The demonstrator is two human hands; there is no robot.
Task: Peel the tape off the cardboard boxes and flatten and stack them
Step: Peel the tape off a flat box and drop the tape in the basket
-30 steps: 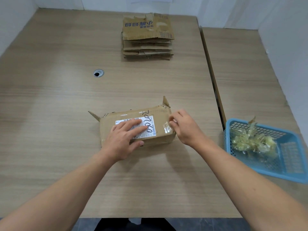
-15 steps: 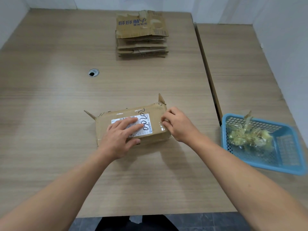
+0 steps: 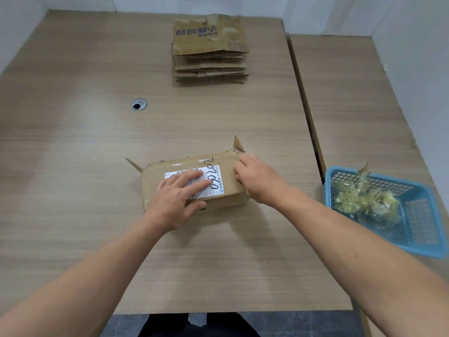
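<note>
A small brown cardboard box with a white shipping label lies on the wooden table, small flaps sticking up at both ends. My left hand presses flat on the label with straight fingers, thumb against the near side. My right hand is at the box's right end, its fingers curled over the taped edge, which it hides. At the far side of the table sits a stack of flattened boxes.
A blue plastic basket holding crumpled peeled tape sits at the right on the adjoining table. A round cable hole is left of centre. A seam runs between the two tables. White walls surround them.
My right hand has slid from beside the box's right end onto it, covering the shiny tape patch seen earlier. My left hand stays on the label.
</note>
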